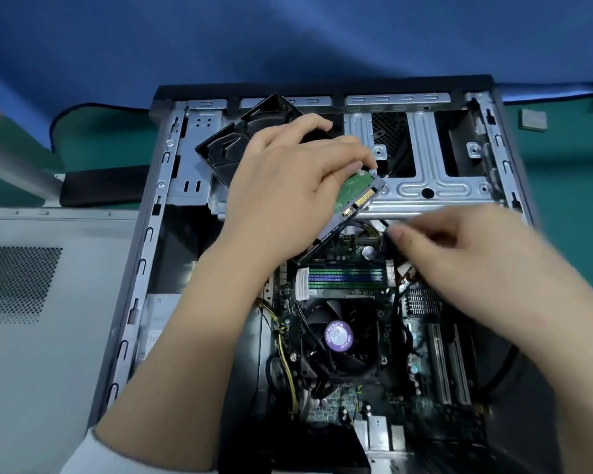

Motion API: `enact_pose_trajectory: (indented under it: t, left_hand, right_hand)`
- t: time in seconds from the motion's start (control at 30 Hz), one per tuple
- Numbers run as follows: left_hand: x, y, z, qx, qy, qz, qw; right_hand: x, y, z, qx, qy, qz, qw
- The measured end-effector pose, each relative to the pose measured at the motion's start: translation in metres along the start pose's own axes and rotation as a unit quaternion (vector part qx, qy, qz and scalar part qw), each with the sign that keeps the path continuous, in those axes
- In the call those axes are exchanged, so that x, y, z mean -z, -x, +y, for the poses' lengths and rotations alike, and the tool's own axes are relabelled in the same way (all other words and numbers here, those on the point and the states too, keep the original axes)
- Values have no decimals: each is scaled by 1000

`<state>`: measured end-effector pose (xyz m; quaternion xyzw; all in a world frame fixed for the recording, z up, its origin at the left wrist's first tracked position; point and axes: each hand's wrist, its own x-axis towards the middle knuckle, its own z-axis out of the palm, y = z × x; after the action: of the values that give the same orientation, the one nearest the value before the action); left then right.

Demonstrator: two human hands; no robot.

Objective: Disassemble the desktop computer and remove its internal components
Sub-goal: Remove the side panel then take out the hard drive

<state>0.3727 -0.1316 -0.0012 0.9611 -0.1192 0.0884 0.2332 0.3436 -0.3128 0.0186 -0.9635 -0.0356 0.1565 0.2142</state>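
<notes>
Left hand (281, 186) grips the tilted hard drive (353, 203) mid-frame; blurred right hand (459, 254), grip unclear, nears black cables (387, 239). A slip could strike the motherboard (350, 401).

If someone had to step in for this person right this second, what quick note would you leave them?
Left hand: grips the hard drive, lifted and tilted above the motherboard, connectors bare.
Right hand: blurred, fingertips at a black cable plug beside the drive; grip unclear.
Case lies open; side panel rests to its left. A black fan housing sits loose at the far left corner.
Done: panel off, drive out of its bay.
Left: set the drive aside, then take out memory sticks, CPU cooler fan, cables, board.
</notes>
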Motion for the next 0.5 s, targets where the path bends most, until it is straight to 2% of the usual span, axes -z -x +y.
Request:
enact_pose_trajectory:
  t: [0.07, 0.13, 0.2, 0.23, 0.3, 0.4, 0.5]
  left_hand:
    - [0, 0, -1, 7, 6, -2, 1000]
    - [2, 0, -2, 7, 14, -2, 1000]
    - [7, 1, -5, 0, 30, -13, 999]
    - [11, 1, -6, -7, 38, -25, 999]
    - [18, 1, -9, -17, 55, -60, 997]
    - [27, 3, -11, -14, 90, -95, 991]
    - [31, 6, -6, 64, 54, -63, 994]
  right_hand:
    - [10, -2, 0, 8, 48, 127, 991]
    - [13, -14, -2, 27, -20, 195, 980]
    - [7, -33, -8, 61, -125, 199, 970]
    - [0, -41, -11, 79, -136, 193, 969]
    - [-16, -53, -13, 117, -77, 181, 973]
    - [-37, -58, -7, 169, 20, 215, 962]
    - [-39, -58, -7, 155, 16, 245, 957]
